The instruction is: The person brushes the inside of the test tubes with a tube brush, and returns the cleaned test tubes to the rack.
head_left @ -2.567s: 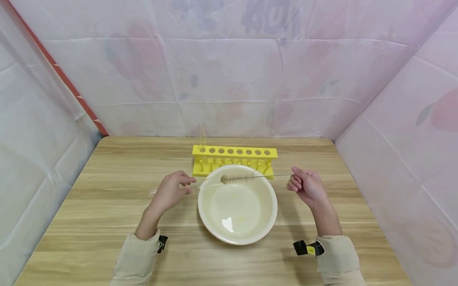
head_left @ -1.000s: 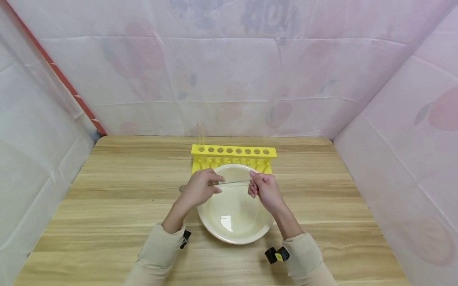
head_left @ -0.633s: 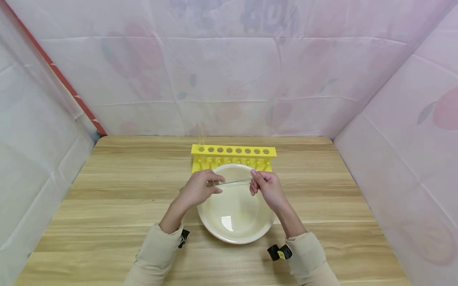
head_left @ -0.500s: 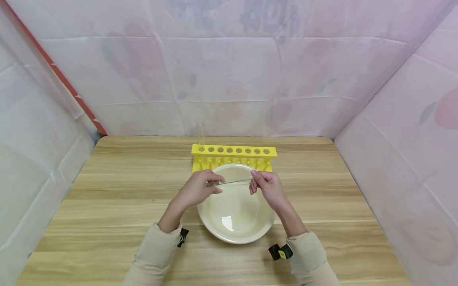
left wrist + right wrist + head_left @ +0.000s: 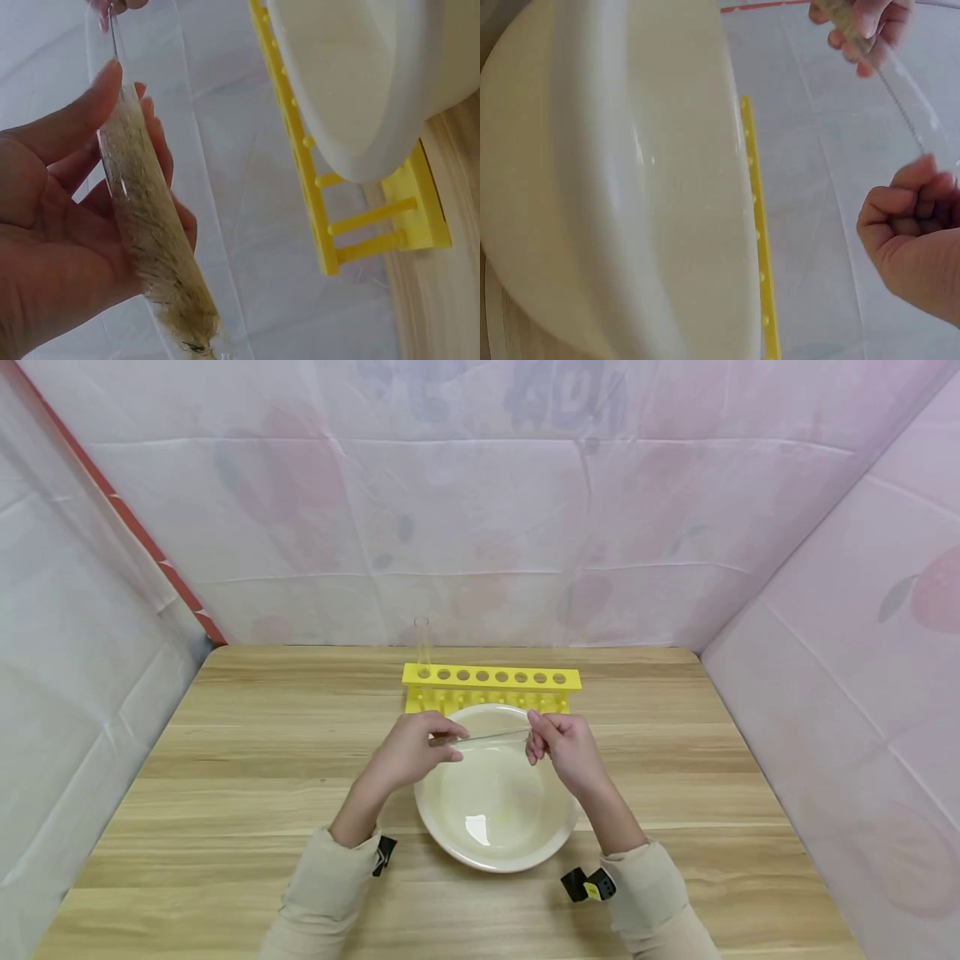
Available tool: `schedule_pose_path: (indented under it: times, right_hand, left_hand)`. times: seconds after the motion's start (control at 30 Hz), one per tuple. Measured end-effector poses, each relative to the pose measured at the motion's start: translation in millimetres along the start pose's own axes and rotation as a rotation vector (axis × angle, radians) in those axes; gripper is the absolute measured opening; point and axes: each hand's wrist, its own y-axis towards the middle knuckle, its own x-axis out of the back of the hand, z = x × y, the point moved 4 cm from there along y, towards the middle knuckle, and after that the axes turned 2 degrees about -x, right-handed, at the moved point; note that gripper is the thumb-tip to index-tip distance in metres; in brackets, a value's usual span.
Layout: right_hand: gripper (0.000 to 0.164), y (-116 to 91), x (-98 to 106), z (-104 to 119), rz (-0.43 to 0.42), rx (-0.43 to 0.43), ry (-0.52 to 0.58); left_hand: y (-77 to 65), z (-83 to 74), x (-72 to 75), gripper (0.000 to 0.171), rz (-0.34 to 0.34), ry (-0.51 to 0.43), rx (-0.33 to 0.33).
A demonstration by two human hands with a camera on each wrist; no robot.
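Observation:
Over the basin, my left hand (image 5: 411, 752) holds a clear glass test tube (image 5: 913, 84) lying almost level. Bristles of a test tube brush (image 5: 154, 217) fill the tube's closed-end part, as the left wrist view shows. Thumb and fingers grip the glass from both sides. My right hand (image 5: 568, 752) pinches the brush's thin twisted-wire handle (image 5: 900, 107) at the tube's mouth, its other fingers curled. The wire's far end is hidden in that hand. Below both hands sits a cream basin (image 5: 497, 863) with some liquid showing a bright reflection.
Behind the basin stands a yellow test tube rack (image 5: 491, 677) with a row of holes. Another clear test tube (image 5: 423, 643) is upright in its leftmost hole. The wooden table (image 5: 262, 760) is enclosed by pale printed sheets (image 5: 480, 527) at the back and sides.
Earlier the hands were farther apart, the brush's bristles showing above the basin. Both hands have come together, and the brush is now inside the tube. Lately they have shifted only slightly.

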Motion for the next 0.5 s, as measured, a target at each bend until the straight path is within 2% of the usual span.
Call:
schedule_pose_path:
  times: [0.17,0.3,0.4,0.5]
  right_hand:
    - [0.049,0.6,-2.5,-1.9,-0.040,-0.199,0.254]
    - [0.049,0.8,-2.4,-3.7,-0.056,-0.298,0.344]
    - [0.048,1.3,-1.5,-4.3,-0.059,-0.292,0.339]
    - [0.048,2.5,0.1,-2.6,-0.042,-0.191,0.254]
  left_hand:
    - [1.1,-2.1,-5.4,0.023,-0.067,0.102,0.000]
    - [2.1,-5.8,-7.2,0.023,-0.095,0.160,-0.028]
    - [1.7,-6.7,-7.2,0.023,-0.095,0.164,-0.047]
    - [0.6,-5.1,-6.3,0.023,-0.073,0.114,-0.057]
